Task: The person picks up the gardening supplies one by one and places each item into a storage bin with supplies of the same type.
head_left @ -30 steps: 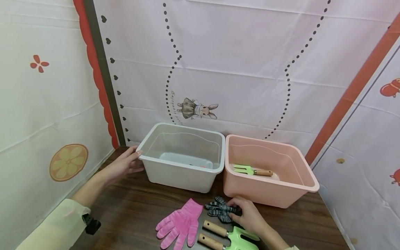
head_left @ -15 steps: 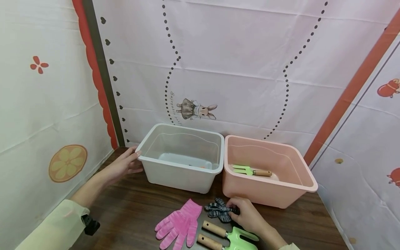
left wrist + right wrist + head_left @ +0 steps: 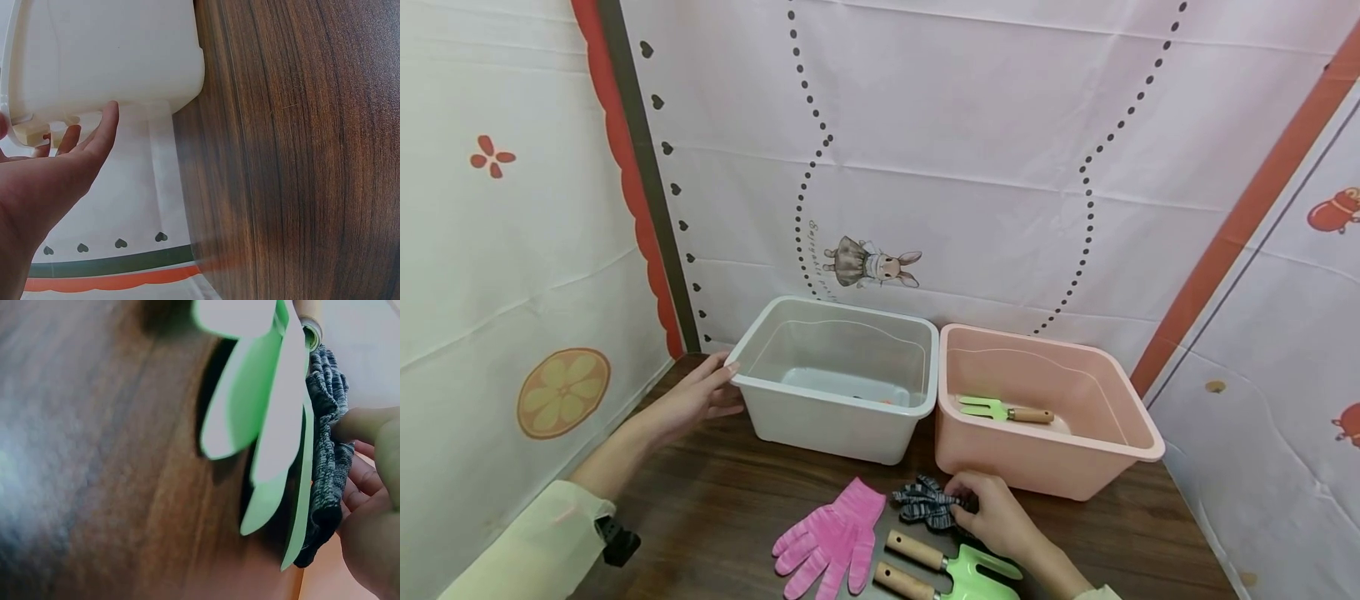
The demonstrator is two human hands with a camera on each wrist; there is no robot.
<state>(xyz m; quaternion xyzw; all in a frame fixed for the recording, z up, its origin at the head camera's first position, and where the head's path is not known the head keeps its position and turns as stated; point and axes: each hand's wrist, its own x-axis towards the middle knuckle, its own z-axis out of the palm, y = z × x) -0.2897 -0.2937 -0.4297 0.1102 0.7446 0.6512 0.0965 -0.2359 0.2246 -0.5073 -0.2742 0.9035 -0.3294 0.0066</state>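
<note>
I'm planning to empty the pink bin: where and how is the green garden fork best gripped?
Probably by the wooden handle, from above: the garden fork lies low within the pink bin's walls, which hamper a sideways approach, and the slim handle is exposed, away from the tines.

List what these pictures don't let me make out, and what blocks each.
Head: the orange thing in the pale bin, small and partly hidden by the front rim.
Head: part of the dark glove, behind the right hand.
Head: the lower green tool, cut off by the bottom edge.
Left wrist: part of the left hand, cut off by the left edge.
</note>
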